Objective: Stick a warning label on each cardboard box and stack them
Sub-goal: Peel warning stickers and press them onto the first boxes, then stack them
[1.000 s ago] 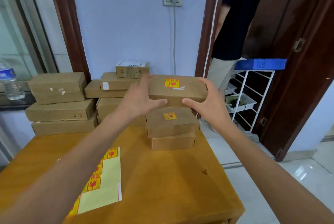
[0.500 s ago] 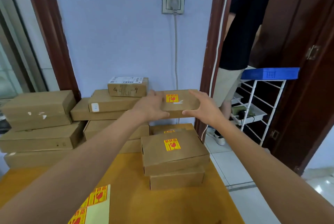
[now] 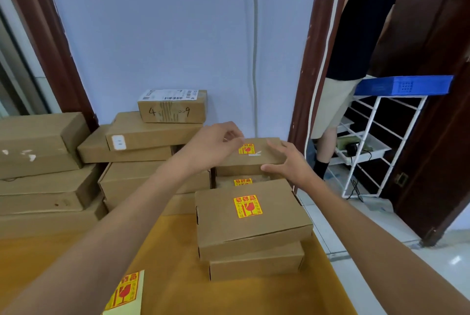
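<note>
- My left hand (image 3: 216, 146) rests over the left end of the labelled box (image 3: 264, 155) with fingers loosely bent, the tips near its sticker; I cannot tell whether they press the lid or hover just above it.
- My right hand (image 3: 290, 164) has its fingers spread, thumb along the near edge of the box at its right end. Neither hand is clamped on the box, so I judge the placing to be at its release.
- The box sits at the far right of the table (image 3: 162, 263), on top of a rear stack (image 3: 241, 182) whose next box down shows its own warning label. The rear stack stands just behind the front stack (image 3: 251, 223) and beside the unlabelled boxes (image 3: 142, 157).
- To finish well, I would square the corners with the box beneath, press down evenly, then lift both hands straight up so nothing drags sideways.
- The box lies flat, label face up. Its long axis runs left to right, roughly parallel to the wall, slightly skewed with the right end nearer me.
- The label sheet (image 3: 124, 294) lies at the near edge for the next box.
</note>
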The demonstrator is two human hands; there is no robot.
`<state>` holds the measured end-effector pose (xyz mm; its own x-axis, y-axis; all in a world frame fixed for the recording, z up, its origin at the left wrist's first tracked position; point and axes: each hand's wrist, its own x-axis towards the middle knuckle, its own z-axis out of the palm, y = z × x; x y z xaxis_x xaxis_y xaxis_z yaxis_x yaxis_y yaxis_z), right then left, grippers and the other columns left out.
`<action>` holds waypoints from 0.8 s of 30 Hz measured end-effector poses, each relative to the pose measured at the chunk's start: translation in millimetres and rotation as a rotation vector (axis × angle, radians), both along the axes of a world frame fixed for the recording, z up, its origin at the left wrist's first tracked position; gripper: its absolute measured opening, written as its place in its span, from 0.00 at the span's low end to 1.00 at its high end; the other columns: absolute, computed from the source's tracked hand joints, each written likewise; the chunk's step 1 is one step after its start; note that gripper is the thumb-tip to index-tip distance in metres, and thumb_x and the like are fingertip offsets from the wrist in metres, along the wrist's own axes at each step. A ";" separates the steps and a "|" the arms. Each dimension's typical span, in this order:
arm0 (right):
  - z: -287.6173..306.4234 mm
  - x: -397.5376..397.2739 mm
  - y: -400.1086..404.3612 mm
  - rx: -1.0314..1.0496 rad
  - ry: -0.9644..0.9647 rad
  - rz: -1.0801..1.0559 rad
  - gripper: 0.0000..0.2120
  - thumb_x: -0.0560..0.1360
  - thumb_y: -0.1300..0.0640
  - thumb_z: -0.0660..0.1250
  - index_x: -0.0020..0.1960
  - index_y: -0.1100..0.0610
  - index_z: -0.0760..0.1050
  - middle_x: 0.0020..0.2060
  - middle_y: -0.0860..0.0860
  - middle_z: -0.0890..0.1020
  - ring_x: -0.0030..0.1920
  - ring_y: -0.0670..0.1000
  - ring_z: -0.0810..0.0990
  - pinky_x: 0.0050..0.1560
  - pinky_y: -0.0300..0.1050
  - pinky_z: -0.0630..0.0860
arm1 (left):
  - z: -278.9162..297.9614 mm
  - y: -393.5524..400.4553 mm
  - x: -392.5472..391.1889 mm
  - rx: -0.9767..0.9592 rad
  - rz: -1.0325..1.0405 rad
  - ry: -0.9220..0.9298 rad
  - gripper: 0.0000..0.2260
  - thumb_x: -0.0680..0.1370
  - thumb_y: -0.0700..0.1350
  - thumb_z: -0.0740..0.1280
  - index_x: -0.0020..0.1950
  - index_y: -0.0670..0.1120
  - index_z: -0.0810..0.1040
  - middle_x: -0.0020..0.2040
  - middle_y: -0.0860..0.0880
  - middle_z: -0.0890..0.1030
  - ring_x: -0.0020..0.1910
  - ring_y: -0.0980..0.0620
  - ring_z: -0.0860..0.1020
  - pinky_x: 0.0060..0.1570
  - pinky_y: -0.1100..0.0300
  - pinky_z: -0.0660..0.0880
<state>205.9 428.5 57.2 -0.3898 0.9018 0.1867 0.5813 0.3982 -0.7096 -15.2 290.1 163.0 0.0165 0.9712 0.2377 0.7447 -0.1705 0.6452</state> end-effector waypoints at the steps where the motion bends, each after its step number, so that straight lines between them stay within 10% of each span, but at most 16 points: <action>1: -2.7 0.4 0.8 0.007 -0.005 -0.004 0.41 0.70 0.47 0.81 0.79 0.47 0.69 0.78 0.51 0.65 0.76 0.54 0.67 0.77 0.53 0.66 | -0.4 -10.3 -1.4 0.016 0.001 -0.034 0.06 0.81 0.53 0.65 0.53 0.55 0.81 0.52 0.58 0.83 0.56 0.59 0.79 0.58 0.60 0.74; 5: -12.9 -0.2 -2.8 0.032 -0.088 -0.032 0.40 0.70 0.46 0.81 0.78 0.46 0.70 0.79 0.51 0.64 0.75 0.54 0.68 0.75 0.57 0.67 | -20.5 -50.3 -2.6 0.068 0.078 -0.095 0.05 0.81 0.52 0.66 0.49 0.56 0.81 0.47 0.61 0.84 0.48 0.65 0.79 0.45 0.64 0.76; 9: -19.2 4.8 -8.3 -0.145 -0.054 0.080 0.36 0.74 0.40 0.75 0.78 0.47 0.68 0.76 0.51 0.72 0.73 0.53 0.72 0.75 0.60 0.68 | -54.6 -74.6 -7.0 0.053 0.104 -0.069 0.05 0.81 0.53 0.66 0.53 0.56 0.80 0.50 0.62 0.83 0.53 0.64 0.79 0.58 0.55 0.77; 14: -4.7 13.8 -41.8 -0.239 0.125 0.070 0.35 0.81 0.34 0.58 0.82 0.49 0.61 0.80 0.47 0.63 0.80 0.49 0.61 0.79 0.49 0.54 | -60.1 -106.0 -8.0 -0.045 0.176 -0.252 0.34 0.68 0.76 0.61 0.71 0.64 0.68 0.71 0.63 0.72 0.71 0.60 0.70 0.69 0.54 0.70; 18: 33.7 43.2 -94.0 -0.178 0.197 0.007 0.43 0.72 0.20 0.55 0.78 0.45 0.65 0.69 0.44 0.76 0.67 0.44 0.77 0.74 0.52 0.69 | -66.3 -142.8 -9.2 -0.249 0.125 -0.288 0.60 0.54 0.79 0.72 0.81 0.65 0.49 0.77 0.61 0.62 0.77 0.54 0.63 0.74 0.50 0.64; 24: 13.1 74.8 -184.9 -0.135 0.051 0.143 0.47 0.64 0.23 0.70 0.78 0.33 0.57 0.70 0.29 0.67 0.68 0.31 0.67 0.63 0.36 0.68 | -80.0 -152.4 5.8 -0.130 0.342 0.079 0.53 0.63 0.66 0.79 0.81 0.56 0.57 0.71 0.54 0.66 0.70 0.52 0.72 0.66 0.52 0.73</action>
<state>280.7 243.6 70.3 -0.5086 0.8562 0.0907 0.4875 0.3732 -0.7894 -9.3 137.6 83.1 -0.3005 0.9458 0.1234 0.7930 0.1759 0.5833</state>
